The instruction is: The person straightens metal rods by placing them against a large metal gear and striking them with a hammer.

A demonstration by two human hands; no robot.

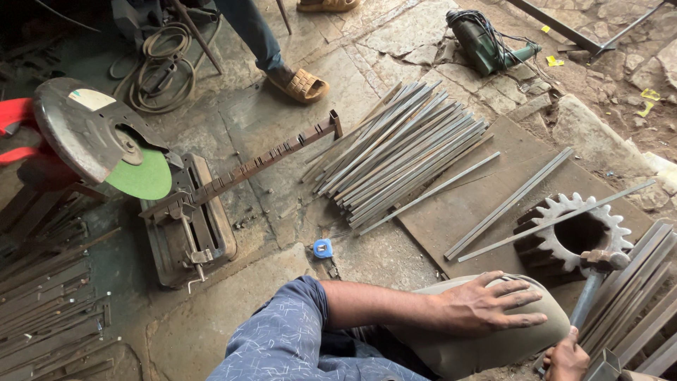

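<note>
Half of the right hand (566, 360) is cut off by the bottom edge of the view, so only its knuckles and curled fingers show; they are wrapped tight around the lower end of a hammer (594, 289). Its handle runs up from the fist, and its rusty head rests on the near rim of a big toothed gear (564, 236) standing on a rusty steel plate (458, 212). A thin flat bar (557, 220) lies across the top of the gear, just beyond the hammer head. Bundled bars at the lower right corner are cropped by the frame.

The left hand (486, 305) lies flat, fingers spread, on the person's bent knee (493, 339), gripping nothing.

Further out, two more loose bars lie on the plate's far edge, and a fanned stack of flat bars (395, 152) rests on the stone floor (395, 42) just beyond it. A small blue tape measure (323, 248) sits on the floor beside the plate's near corner. At left stands a chop saw (134, 176) with a green disc, a notched strip (261, 164) lying in its vise. Another person's sandalled foot (300, 83) and a green power tool (486, 42) lie near the top edge.
</note>
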